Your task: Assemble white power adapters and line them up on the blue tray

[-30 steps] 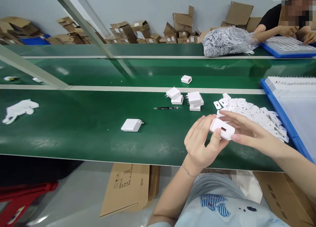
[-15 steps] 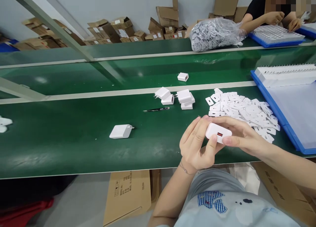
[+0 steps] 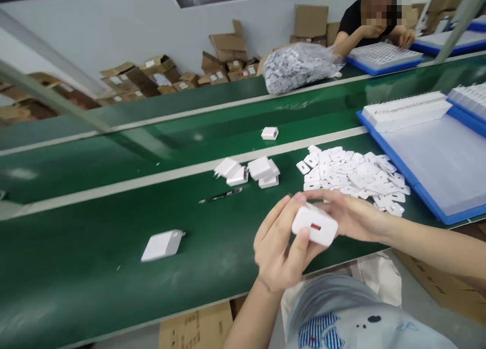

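A white USB charger (image 3: pixel 322 231) with a red port in its end face is held up above the table's front part. My left hand (image 3: pixel 279 245) is closed around its left side, thumb against the end face below the port. From the right and behind, my right hand (image 3: pixel 357 216) grips the same charger; its thumb is mostly hidden. Just beyond the hands lies a heap of small white slotted plates (image 3: pixel 357 174). Several white chargers (image 3: pixel 260 168) are clustered left of that heap, with black tweezers (image 3: pixel 220 195) in front of them.
One charger (image 3: pixel 163 245) lies at left, another (image 3: pixel 270 133) farther back beyond the white strip. A blue-edged tray (image 3: pixel 417 179) with a white rack (image 3: pixel 410 111) stands at right. Across the line, a person (image 3: pixel 353 32) works by a plastic bag (image 3: pixel 299 68) of white parts.
The view has tilted and shifted right. My right thumb has moved off the charger's end face to behind it, and the charger's end now faces me more fully.
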Demonstrator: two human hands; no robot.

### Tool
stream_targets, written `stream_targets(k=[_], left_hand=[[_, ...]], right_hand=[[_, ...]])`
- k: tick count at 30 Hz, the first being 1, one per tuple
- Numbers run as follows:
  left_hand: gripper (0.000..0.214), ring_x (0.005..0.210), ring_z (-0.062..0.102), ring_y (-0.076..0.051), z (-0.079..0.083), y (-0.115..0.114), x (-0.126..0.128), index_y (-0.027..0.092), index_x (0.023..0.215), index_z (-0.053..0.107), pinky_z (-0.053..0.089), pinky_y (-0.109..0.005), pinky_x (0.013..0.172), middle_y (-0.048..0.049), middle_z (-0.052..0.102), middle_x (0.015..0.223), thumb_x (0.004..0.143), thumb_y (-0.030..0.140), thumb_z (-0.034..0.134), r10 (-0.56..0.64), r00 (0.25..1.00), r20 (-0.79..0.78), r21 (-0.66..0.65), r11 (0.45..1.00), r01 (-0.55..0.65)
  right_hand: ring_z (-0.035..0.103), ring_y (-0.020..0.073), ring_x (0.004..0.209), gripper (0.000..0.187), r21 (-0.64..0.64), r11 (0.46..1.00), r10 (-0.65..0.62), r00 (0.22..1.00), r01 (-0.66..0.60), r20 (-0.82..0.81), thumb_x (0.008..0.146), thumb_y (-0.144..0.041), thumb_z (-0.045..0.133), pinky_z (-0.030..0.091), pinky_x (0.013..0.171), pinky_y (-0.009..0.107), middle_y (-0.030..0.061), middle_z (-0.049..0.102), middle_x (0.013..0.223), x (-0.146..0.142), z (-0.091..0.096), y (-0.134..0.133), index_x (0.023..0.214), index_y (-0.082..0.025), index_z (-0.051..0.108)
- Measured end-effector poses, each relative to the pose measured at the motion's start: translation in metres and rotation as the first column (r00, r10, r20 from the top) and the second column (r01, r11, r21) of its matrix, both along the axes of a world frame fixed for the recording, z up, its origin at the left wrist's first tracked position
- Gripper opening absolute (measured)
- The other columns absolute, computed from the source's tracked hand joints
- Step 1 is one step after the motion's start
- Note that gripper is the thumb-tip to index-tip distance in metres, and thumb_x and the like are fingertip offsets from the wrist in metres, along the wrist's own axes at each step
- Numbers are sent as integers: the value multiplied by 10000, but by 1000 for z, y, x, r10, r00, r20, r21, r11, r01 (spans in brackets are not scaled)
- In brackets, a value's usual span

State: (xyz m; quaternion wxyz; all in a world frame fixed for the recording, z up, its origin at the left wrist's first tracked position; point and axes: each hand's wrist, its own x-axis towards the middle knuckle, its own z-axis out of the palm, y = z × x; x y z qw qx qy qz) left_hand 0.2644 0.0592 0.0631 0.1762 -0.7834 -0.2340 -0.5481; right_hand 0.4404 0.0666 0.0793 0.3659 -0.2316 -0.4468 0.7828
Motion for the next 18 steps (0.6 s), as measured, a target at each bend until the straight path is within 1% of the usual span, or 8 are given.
stream_targets(k=[3,7,9,10,11,13,15,18], left_hand=[[658,1096,709,-280,8,7,8,235,1418,442,624,-495,909,-142,694,1246,822,175,715,-90,992,-91,-68,994,84],[418,1183,665,-307,17,46,25,204,1207,558,592,-508,970,-167,693,1243,850,356,712,-186,907,-379,34,976,214],[280,1214,643,-325,23,81,24,230,1080,594,583,-524,975,-149,687,1267,862,377,690,-101,830,-548,64,985,162],[203,1218,638,-334,26,101,20,244,1050,610,576,-532,978,-133,682,1283,882,347,657,-44,790,-612,63,993,104],[171,1222,634,-343,29,123,14,249,1065,625,556,-545,997,-123,667,1313,903,301,611,12,743,-670,43,999,22],[224,1215,633,-367,34,171,-2,208,1093,653,496,-578,1045,-155,635,1352,941,283,506,73,662,-746,-36,988,-150],[334,1221,618,-398,39,219,-19,144,1177,655,473,-591,1047,-203,614,1364,933,286,477,90,544,-834,-137,921,-363],[565,1326,529,-395,43,277,-32,109,1413,510,483,-531,1030,-221,466,1505,852,96,445,90,338,-937,-169,728,-664]], right_hand=[[687,156,855,492,-64,997,32,999,-33,-20,786,-550,731,562,741,265,32,728,1000,12,-5,4,1204,-294,690],[669,209,1017,629,279,935,-291,925,220,245,733,-474,792,562,841,319,23,699,1135,66,13,26,1317,-330,605],[655,223,1036,574,556,743,-635,654,372,411,802,-506,703,565,847,339,46,680,1191,118,28,49,1324,-298,589],[651,223,1031,517,666,621,-776,442,413,450,852,-504,635,562,857,348,58,671,1214,149,35,63,1316,-281,587],[648,211,1011,466,789,451,-889,130,418,439,869,-497,601,557,859,336,53,670,1206,183,40,77,1280,-278,597],[541,274,1182,456,870,236,-907,-223,433,356,843,-368,621,472,989,407,129,546,1356,253,44,102,1265,-203,568],[452,330,1273,394,888,174,-836,-413,426,362,854,-268,560,369,1063,462,198,497,1362,316,37,122,1232,-155,572],[491,385,1198,370,860,214,-710,-531,464,463,851,-231,539,386,989,478,285,493,1315,380,12,143,1192,-99,592]])
